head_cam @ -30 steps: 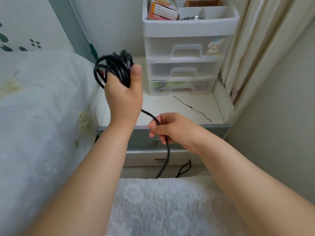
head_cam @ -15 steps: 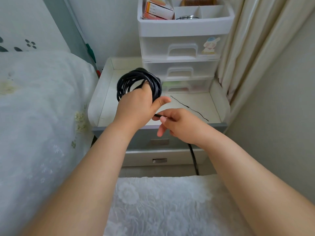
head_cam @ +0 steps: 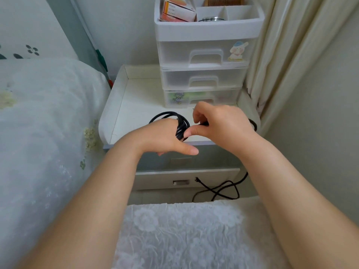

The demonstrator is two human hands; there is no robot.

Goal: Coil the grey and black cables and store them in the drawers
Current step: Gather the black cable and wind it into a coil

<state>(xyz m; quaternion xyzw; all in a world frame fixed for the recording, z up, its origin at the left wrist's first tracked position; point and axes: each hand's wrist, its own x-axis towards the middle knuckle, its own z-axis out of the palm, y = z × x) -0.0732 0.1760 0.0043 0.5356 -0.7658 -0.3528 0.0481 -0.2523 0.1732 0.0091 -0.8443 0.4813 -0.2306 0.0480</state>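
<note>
The left hand (head_cam: 165, 138) holds the black cable coil (head_cam: 179, 125) over the nightstand surface (head_cam: 139, 105), fingers curled through the loops. The right hand (head_cam: 221, 123) pinches a dark cable section just beside the coil. Coiling appears nearly complete; a loose tail (head_cam: 217, 191) lies on the floor. Storage remains: all three plastic drawers (head_cam: 204, 55) are closed. No grey cable is visible. Raised surface edges and the curtain (head_cam: 291, 55) limit room on the right
</note>
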